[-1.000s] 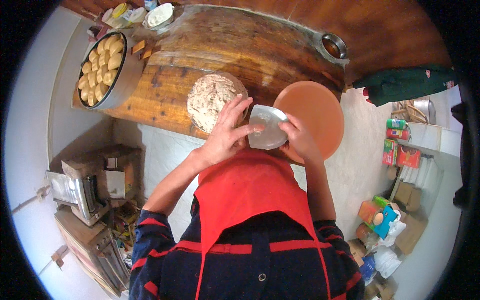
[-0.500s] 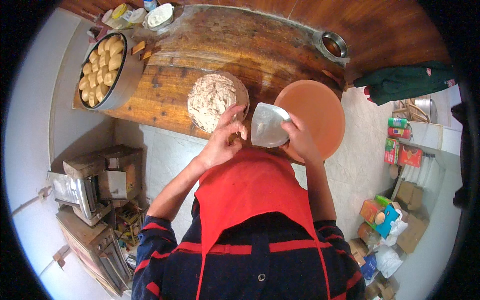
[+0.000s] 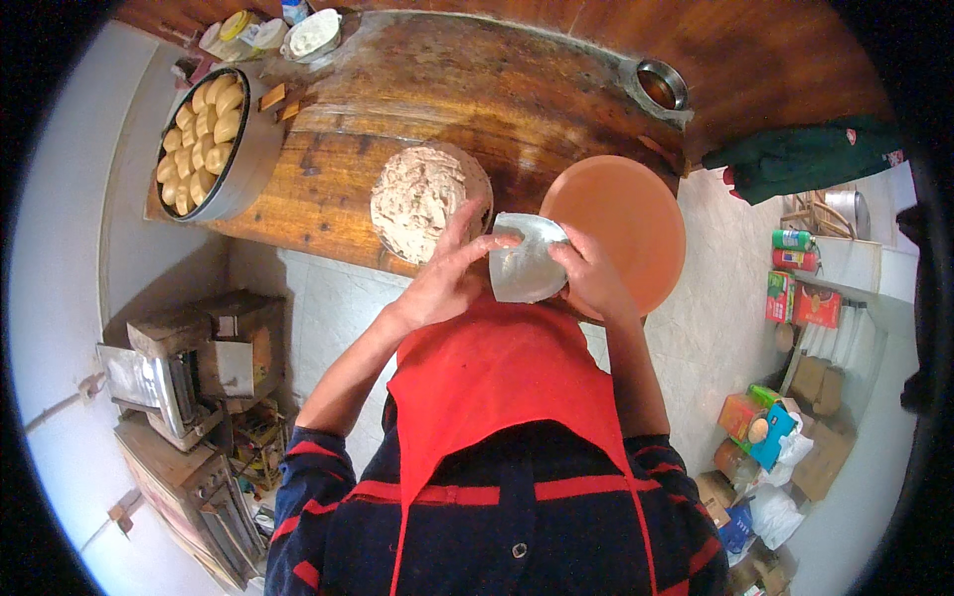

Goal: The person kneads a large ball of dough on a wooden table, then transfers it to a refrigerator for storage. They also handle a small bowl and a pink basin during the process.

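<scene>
My right hand (image 3: pixel 594 276) grips a pale, translucent, curved dough scraper (image 3: pixel 527 270) by its right side, in front of my apron at the table's near edge. My left hand (image 3: pixel 444 281) has its fingers apart; one fingertip lies against the scraper's upper left part, and bits of paste seem to stick to it. Just beyond that hand stands a bowl heaped with a pale, lumpy mixture (image 3: pixel 422 194). Behind my right hand is a large orange-brown basin (image 3: pixel 621 233), overhanging the table's near edge.
At the wooden table's (image 3: pixel 397 89) left end stands a round pan of shaped buns (image 3: pixel 204 139). A bowl of white powder (image 3: pixel 313 36) and tubs sit at the back; a small metal bowl (image 3: pixel 661 86) is at the far right. Boxes and bags (image 3: pixel 765 437) fill the right floor.
My left hand's fingers have moved right and now touch the scraper. The scraper has shifted slightly left and down, turning a little, still in my right hand.
</scene>
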Available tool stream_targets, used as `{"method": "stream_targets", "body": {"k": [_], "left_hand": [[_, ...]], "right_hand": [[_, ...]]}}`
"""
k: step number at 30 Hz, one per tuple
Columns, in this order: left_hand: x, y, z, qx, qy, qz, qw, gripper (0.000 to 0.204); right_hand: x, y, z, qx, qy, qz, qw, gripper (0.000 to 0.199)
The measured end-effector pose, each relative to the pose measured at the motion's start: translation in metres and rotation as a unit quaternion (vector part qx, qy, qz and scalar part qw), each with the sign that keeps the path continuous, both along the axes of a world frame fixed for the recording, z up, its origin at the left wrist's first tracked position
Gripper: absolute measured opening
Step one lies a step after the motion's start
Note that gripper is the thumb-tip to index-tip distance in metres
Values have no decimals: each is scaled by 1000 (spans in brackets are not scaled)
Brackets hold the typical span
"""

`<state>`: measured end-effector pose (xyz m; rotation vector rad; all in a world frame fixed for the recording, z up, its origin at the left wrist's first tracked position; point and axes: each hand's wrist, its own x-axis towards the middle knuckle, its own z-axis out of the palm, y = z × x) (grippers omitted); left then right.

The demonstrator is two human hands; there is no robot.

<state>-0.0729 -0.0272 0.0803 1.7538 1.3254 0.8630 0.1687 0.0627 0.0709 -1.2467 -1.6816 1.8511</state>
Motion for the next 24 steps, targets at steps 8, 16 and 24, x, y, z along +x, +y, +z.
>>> {"method": "stream_targets", "body": {"k": [8,16,24], "left_hand": [[8,-11,-13,-56,-61,-25,996,80],[10,-13,-4,-92,-175,55,979,41],[35,3,16,271,164,75,945,33]], "right_hand": [[5,-2,-20,40,0,-64,997,41],[1,0,4,5,-8,-114,993,41],[-14,0,-25,-64,62,-166,982,34]]}}
